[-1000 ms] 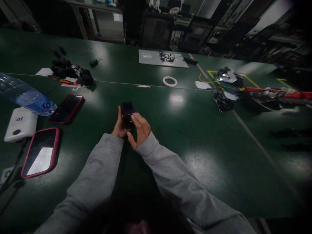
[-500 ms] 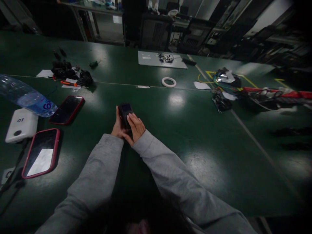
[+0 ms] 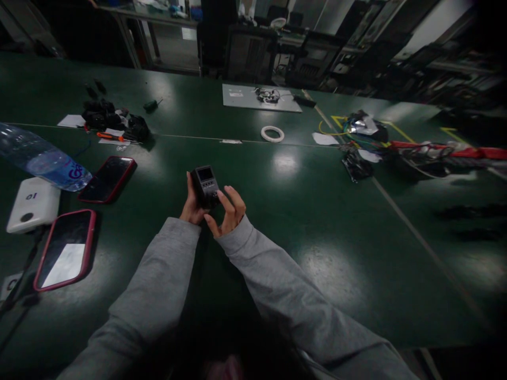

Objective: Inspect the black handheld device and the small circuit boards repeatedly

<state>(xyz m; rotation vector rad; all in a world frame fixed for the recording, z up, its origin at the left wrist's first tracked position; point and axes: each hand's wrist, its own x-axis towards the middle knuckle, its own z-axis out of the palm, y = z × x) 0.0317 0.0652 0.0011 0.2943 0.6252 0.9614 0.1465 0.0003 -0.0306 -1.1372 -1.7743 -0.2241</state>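
Note:
A small black handheld device (image 3: 206,184) with a little screen at its top and a row of small buttons below it is held just over the green table. My left hand (image 3: 192,203) is closed around its left side and underside, with the thumb along the left edge. Beside its lower right corner is my right hand (image 3: 229,211), fingers apart and curved. The index fingertip lies at the device's lower front; whether it touches I cannot tell. The device's back is hidden.
Left on the green table (image 3: 301,227) are two red-cased phones (image 3: 65,250), a white box (image 3: 34,206) and a plastic bottle (image 3: 47,158). Farther back lie an orange screwdriver (image 3: 111,137), a white ring (image 3: 272,134) and a pale board (image 3: 241,97). Cables (image 3: 428,158) are piled right.
My right hand has drawn off the front of the device to the right and its fingers have spread. The buttons below the screen now show. My left hand keeps its hold.

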